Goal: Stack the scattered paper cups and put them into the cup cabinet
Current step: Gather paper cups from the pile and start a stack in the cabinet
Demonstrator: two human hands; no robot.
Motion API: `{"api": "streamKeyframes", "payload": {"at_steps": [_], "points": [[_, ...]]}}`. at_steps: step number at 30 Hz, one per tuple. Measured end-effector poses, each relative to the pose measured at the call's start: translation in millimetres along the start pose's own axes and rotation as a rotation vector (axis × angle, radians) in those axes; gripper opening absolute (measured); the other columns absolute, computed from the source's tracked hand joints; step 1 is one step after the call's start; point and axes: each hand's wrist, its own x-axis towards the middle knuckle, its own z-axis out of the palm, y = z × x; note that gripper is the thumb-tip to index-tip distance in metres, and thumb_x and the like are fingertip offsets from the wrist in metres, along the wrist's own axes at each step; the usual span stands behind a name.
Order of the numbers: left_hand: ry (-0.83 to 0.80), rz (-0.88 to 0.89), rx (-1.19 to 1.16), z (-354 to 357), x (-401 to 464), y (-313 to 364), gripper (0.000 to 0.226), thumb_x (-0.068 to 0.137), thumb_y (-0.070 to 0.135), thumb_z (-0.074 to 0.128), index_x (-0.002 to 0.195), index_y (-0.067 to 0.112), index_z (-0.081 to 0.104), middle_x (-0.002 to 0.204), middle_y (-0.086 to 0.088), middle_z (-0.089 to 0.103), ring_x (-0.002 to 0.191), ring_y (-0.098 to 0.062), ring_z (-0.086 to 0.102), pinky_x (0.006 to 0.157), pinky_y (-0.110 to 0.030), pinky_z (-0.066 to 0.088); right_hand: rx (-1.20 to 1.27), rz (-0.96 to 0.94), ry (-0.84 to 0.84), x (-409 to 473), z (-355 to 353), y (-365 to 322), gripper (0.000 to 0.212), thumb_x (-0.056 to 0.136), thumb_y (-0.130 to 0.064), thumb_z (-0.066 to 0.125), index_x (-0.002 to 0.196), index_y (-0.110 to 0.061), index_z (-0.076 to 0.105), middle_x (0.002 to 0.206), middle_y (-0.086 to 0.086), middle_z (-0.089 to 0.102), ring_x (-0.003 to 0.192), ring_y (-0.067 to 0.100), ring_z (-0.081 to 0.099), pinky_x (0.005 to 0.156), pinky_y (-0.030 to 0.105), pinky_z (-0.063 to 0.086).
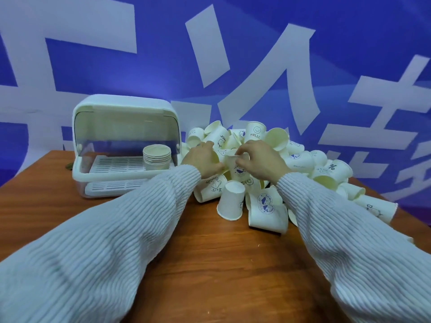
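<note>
While both hands [233,159] grip white printed cup [238,167] — pile [298,157] behind, jumbled.

We see a brown wooden table [210,264] and, behind its far edge, a blue backdrop [349,31] with large white characters.

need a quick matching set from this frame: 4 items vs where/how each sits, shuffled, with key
Items
1. cup stack
2. held cup
3. HELLO cup
4. upside-down cup

States
A. rim down on the table, at the pile's near edge
B. between the left hand and right hand, fingers at its rim
C. on the upper rack inside the cabinet
D. upright at the back top of the pile

Pairs: 1-C, 2-B, 3-D, 4-A
</note>
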Motion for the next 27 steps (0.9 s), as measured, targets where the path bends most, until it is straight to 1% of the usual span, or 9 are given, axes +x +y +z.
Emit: {"api": "streamKeyframes", "payload": {"at_steps": [3, 7, 10, 12, 14, 16, 18, 22, 27], "points": [[0.043, -0.011, -0.014, 1, -1, 3, 0.072, 0.088, 0.046, 0.066, 0.148, 0.015, 0.040, 0.142, -0.011, 0.050, 0.124, -0.029, 0.054, 0.093, -0.039, 0.045, 0.061, 0.003, 0.039, -5, -3, 5, 0.024, 0.088, -0.041, 0.060, 0.102, -0.028, 0.074, 0.106, -0.008, 0.068, 0.102, 0.017, 0.061, 0.085, 0.046, 0.055], [0.118, 0.004, -0.028, -17, -8, 7, 0.071, 0.087, 0.044, 0.063, 0.148, 0.018, 0.040, 0.144, -0.010, 0.045, 0.125, -0.032, 0.053, 0.096, -0.046, 0.047, 0.191, 0.017, 0.161, -9, -12, 9, 0.020, 0.090, -0.027, 0.063, 0.103, -0.017, 0.074, 0.109, -0.002, 0.071, 0.098, 0.016, 0.060, 0.083, 0.036, 0.050], [0.188, 0.011, -0.028, -39, -16, 6, 0.066, 0.088, 0.046, 0.060, 0.145, 0.020, 0.041, 0.141, -0.008, 0.044, 0.116, -0.035, 0.058, 0.088, -0.044, 0.046, 0.234, -0.006, 0.250, -12, -18, 6, 0.020, 0.091, -0.023, 0.063, 0.104, -0.015, 0.074, 0.105, -0.001, 0.068, 0.095, 0.016, 0.057, 0.080, 0.031, 0.041], [0.246, 0.028, -0.037, -54, -24, 3, 0.065, 0.088, 0.047, 0.059, 0.144, 0.019, 0.042, 0.140, -0.009, 0.045, 0.115, -0.035, 0.058, 0.090, -0.044, 0.045, 0.296, -0.009, 0.306, -12, -19, -2, 0.019, 0.091, -0.024, 0.064, 0.104, -0.015, 0.076, 0.102, -0.002, 0.065, 0.094, 0.015, 0.056, 0.081, 0.032, 0.045], [0.295, 0.031, -0.058, -71, -33, -3, 0.068, 0.087, 0.046, 0.058, 0.147, 0.019, 0.040, 0.143, -0.010, 0.043, 0.121, -0.035, 0.055, 0.098, -0.046, 0.044, 0.368, -0.031, 0.369, -11, -20, -15, 0.018, 0.092, -0.027, 0.067, 0.103, -0.017, 0.077, 0.099, -0.003, 0.067, 0.095, 0.014, 0.059, 0.087, 0.035, 0.049], [0.338, 0.014, -0.077, -88, -42, -13, 0.070, 0.088, 0.044, 0.058, 0.150, 0.019, 0.038, 0.145, -0.011, 0.041, 0.125, -0.034, 0.053, 0.101, -0.046, 0.045, 0.445, -0.047, 0.400, -8, -21, -33, 0.016, 0.093, -0.030, 0.068, 0.103, -0.021, 0.076, 0.098, -0.006, 0.070, 0.095, 0.011, 0.062, 0.088, 0.033, 0.050], [0.376, -0.012, -0.082, -105, -50, -25, 0.071, 0.088, 0.042, 0.060, 0.151, 0.018, 0.037, 0.145, -0.011, 0.042, 0.125, -0.033, 0.053, 0.101, -0.044, 0.044, 0.500, -0.059, 0.405, -4, -19, -52, 0.015, 0.093, -0.031, 0.069, 0.103, -0.023, 0.076, 0.096, -0.010, 0.070, 0.092, 0.007, 0.062, 0.088, 0.030, 0.049], [0.421, -0.072, -0.072, -131, -66, -51, 0.067, 0.089, 0.041, 0.060, 0.148, 0.017, 0.040, 0.143, -0.011, 0.044, 0.121, -0.033, 0.055, 0.098, -0.041, 0.043, 0.574, -0.126, 0.403, 8, -11, -94, 0.013, 0.093, -0.027, 0.068, 0.103, -0.023, 0.076, 0.094, -0.013, 0.071, 0.092, 0.008, 0.063, 0.088, 0.031, 0.050], [0.544, -0.159, -0.052, -153, -82, -79, 0.061, 0.089, 0.040, 0.062, 0.142, 0.014, 0.045, 0.141, -0.012, 0.039, 0.113, -0.035, 0.056, 0.090, -0.039, 0.044, 0.619, -0.173, 0.439, 29, 4, -139, 0.018, 0.100, -0.023, 0.060, 0.112, -0.021, 0.074, 0.106, -0.007, 0.076, 0.101, 0.013, 0.067, 0.092, 0.035, 0.052]]}}
